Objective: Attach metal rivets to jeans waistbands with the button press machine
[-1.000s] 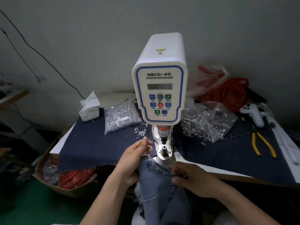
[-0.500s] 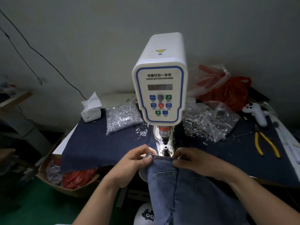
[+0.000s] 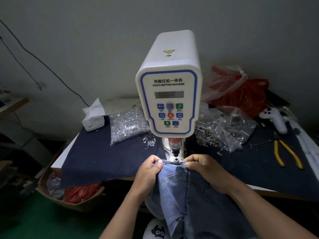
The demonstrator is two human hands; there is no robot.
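A white servo button machine [image 3: 170, 87] stands at the table's middle, its punch and round lower die [image 3: 176, 159] just below the control panel. Light blue jeans [image 3: 188, 192] hang down from the table's front edge, the waistband [image 3: 173, 163] stretched level right in front of the die. My left hand [image 3: 149, 171] pinches the waistband's left end. My right hand [image 3: 202, 167] pinches its right end. A small rivet shows on the band near my left thumb.
A clear bag of silver rivets [image 3: 127, 125] lies left of the machine, bags of dark metal parts [image 3: 221, 133] right of it. Yellow pliers [image 3: 286, 154], a white controller [image 3: 276, 119], red plastic bags [image 3: 241, 94], a tissue pack [image 3: 94, 118]; a cardboard box [image 3: 69, 195] below left.
Both hands raised the jeans' waistband and spread it flat in front of the die. My left hand left the die area and now pinches the band's left end.
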